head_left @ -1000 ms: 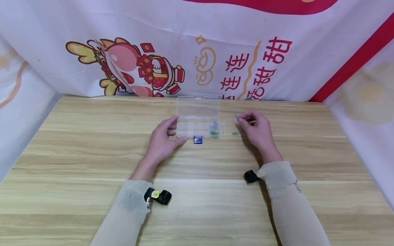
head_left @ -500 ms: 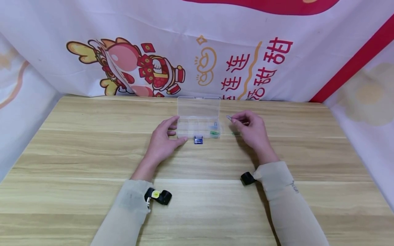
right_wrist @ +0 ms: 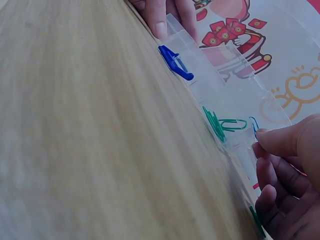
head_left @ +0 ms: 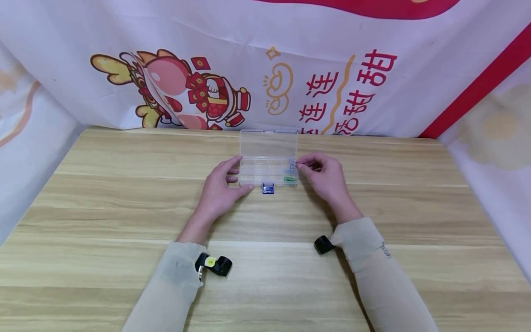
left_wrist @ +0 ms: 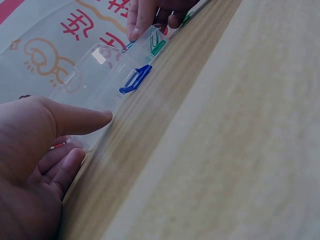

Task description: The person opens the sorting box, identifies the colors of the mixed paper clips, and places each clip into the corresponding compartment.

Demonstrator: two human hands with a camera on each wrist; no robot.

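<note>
A clear compartment box [head_left: 260,171] stands near the back of the table, its transparent lid [head_left: 268,144] raised. My left hand [head_left: 220,189] holds the box's left end, thumb along the front edge and fingers at the side. At the right end, my right hand [head_left: 325,177] pinches a blue paper clip [right_wrist: 254,125] between thumb and forefinger, over the back right compartment. Several green paper clips [right_wrist: 215,125] lie in the front right compartment. A blue latch [head_left: 268,189] hangs at the front. Another green paper clip [right_wrist: 257,221] lies on the table beneath my right hand.
Behind the wooden table [head_left: 265,286] hangs a white printed cloth [head_left: 174,27], close to the raised lid. A black wrist camera [head_left: 224,266] sits by the left sleeve, another black camera [head_left: 323,245] by the right.
My right hand has moved left with the blue paper clip, from over the table to the box's right end, now covering the loose green clip in the head view. My left hand stays put.
</note>
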